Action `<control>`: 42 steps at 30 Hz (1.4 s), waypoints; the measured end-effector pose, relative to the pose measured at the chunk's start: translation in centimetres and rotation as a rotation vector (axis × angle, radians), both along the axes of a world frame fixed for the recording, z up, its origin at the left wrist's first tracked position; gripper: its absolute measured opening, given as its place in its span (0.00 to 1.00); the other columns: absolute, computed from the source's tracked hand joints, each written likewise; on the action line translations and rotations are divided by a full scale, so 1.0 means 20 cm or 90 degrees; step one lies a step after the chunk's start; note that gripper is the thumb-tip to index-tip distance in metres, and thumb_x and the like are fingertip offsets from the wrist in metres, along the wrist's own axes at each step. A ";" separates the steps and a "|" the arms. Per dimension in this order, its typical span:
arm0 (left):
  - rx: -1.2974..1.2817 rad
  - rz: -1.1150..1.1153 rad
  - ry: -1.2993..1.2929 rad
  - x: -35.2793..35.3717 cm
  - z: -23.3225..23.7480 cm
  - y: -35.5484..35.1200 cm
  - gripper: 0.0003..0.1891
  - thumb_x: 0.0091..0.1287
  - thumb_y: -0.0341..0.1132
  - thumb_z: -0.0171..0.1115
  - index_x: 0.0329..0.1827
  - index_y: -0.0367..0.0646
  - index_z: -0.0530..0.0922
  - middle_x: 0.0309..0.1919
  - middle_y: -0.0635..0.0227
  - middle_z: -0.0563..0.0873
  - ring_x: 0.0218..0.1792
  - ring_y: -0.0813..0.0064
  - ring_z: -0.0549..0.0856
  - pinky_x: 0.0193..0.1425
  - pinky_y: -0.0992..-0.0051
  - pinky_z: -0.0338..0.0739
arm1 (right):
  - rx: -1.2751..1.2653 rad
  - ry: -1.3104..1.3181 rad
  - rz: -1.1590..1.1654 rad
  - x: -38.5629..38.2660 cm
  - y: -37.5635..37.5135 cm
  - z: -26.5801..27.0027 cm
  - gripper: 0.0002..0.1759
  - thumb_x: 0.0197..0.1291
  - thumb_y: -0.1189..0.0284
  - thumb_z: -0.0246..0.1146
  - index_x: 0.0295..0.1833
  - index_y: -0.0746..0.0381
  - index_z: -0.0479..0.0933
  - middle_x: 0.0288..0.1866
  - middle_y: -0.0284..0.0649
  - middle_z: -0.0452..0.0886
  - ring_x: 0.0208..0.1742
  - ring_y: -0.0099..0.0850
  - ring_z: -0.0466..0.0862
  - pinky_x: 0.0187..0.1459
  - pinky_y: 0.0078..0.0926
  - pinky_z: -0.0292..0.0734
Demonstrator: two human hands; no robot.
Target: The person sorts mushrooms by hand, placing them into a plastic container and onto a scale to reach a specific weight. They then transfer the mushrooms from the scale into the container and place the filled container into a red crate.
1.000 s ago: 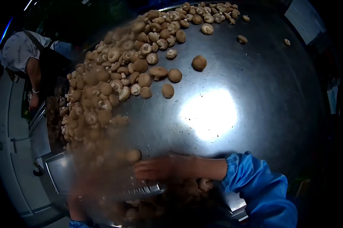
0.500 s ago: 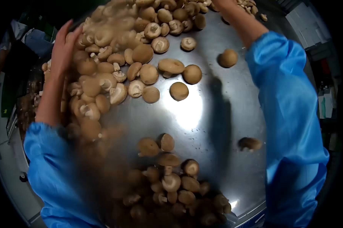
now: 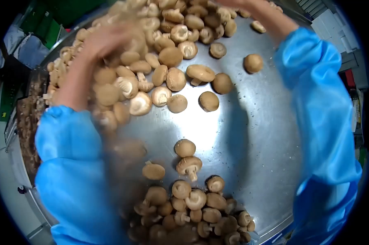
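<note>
Brown mushrooms (image 3: 170, 56) with pale stems lie in a broad heap over the far and left side of a metal table. Over the left part of this heap, my left hand (image 3: 108, 41) is smeared by motion, its fingers among the caps. My right hand (image 3: 233, 2) reaches to the top edge of the view beside the far end of the heap; its fingers are hidden. Loose mushrooms are scattered mid-table, among them a round cap (image 3: 209, 101) and one with its stem showing (image 3: 189, 166).
A second pile of mushrooms (image 3: 196, 200) lies at the near edge of the metal table (image 3: 266, 134). Left of the table stands a container of darker pieces (image 3: 29, 126). White boxes (image 3: 327, 26) are at the far right, green crates (image 3: 41, 24) at the far left.
My left hand has swung right and inward over the heap from its left edge. A lone mushroom near my right sleeve is gone from view, and those in the near pile lie differently.
</note>
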State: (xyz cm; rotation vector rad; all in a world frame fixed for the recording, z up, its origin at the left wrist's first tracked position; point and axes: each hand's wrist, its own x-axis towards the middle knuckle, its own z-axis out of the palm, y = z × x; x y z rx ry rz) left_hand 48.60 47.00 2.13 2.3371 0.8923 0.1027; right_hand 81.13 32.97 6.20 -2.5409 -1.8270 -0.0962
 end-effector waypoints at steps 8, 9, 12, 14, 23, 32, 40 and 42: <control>0.182 -0.183 0.051 -0.42 0.07 -0.70 0.23 0.55 0.50 0.68 0.51 0.47 0.86 0.46 0.55 0.87 0.49 0.52 0.84 0.57 0.59 0.79 | 0.240 0.402 0.294 -0.70 -0.71 -0.14 0.36 0.47 0.86 0.59 0.66 0.55 0.76 0.47 0.51 0.85 0.48 0.49 0.85 0.51 0.42 0.80; 0.159 -0.120 0.249 -0.48 0.11 -0.83 0.26 0.53 0.52 0.69 0.52 0.49 0.86 0.44 0.55 0.88 0.50 0.52 0.84 0.57 0.57 0.79 | 0.092 0.489 0.203 -0.85 -0.84 -0.04 0.37 0.46 0.86 0.61 0.67 0.55 0.76 0.46 0.52 0.85 0.48 0.50 0.85 0.50 0.40 0.81; 0.003 -0.131 0.268 -0.76 0.22 -1.15 0.31 0.53 0.48 0.70 0.61 0.46 0.78 0.54 0.54 0.83 0.58 0.54 0.81 0.66 0.59 0.74 | 0.230 0.587 0.347 -1.13 -1.14 -0.15 0.30 0.56 0.81 0.62 0.67 0.54 0.74 0.52 0.48 0.83 0.49 0.45 0.85 0.50 0.37 0.83; -0.006 -0.165 0.198 -0.99 0.25 -1.32 0.32 0.56 0.45 0.69 0.64 0.45 0.75 0.61 0.52 0.79 0.65 0.51 0.76 0.73 0.58 0.68 | 0.330 0.544 0.446 -1.25 -1.31 -0.15 0.31 0.60 0.80 0.60 0.70 0.53 0.71 0.57 0.45 0.82 0.53 0.41 0.84 0.51 0.38 0.84; -0.156 0.000 0.176 -1.29 0.71 -1.39 0.27 0.65 0.49 0.68 0.60 0.39 0.81 0.53 0.53 0.86 0.61 0.58 0.82 0.68 0.61 0.73 | 0.441 0.549 0.276 -0.63 -1.46 -0.12 0.32 0.63 0.81 0.61 0.74 0.54 0.69 0.68 0.44 0.78 0.64 0.42 0.81 0.64 0.35 0.77; 0.095 0.170 -0.183 -0.32 0.25 -0.34 0.41 0.68 0.59 0.62 0.80 0.50 0.61 0.79 0.56 0.61 0.78 0.56 0.61 0.79 0.57 0.58 | 0.688 0.381 -0.217 0.30 -0.99 -0.58 0.23 0.69 0.75 0.59 0.69 0.57 0.74 0.56 0.44 0.86 0.57 0.33 0.84 0.58 0.29 0.75; 0.415 0.033 -0.204 0.41 -0.38 0.33 0.37 0.66 0.64 0.59 0.77 0.61 0.68 0.78 0.50 0.60 0.79 0.52 0.58 0.78 0.54 0.59 | 0.654 0.392 0.108 0.20 -0.41 -0.65 0.15 0.64 0.73 0.59 0.56 0.62 0.81 0.45 0.48 0.87 0.47 0.39 0.84 0.54 0.33 0.78; 0.353 -0.090 -0.236 0.48 -0.37 0.30 0.25 0.71 0.50 0.59 0.69 0.52 0.77 0.68 0.51 0.74 0.73 0.56 0.69 0.75 0.65 0.63 | 0.574 0.532 0.120 0.14 -0.37 -0.66 0.17 0.66 0.73 0.58 0.59 0.63 0.79 0.50 0.47 0.86 0.52 0.40 0.83 0.58 0.31 0.76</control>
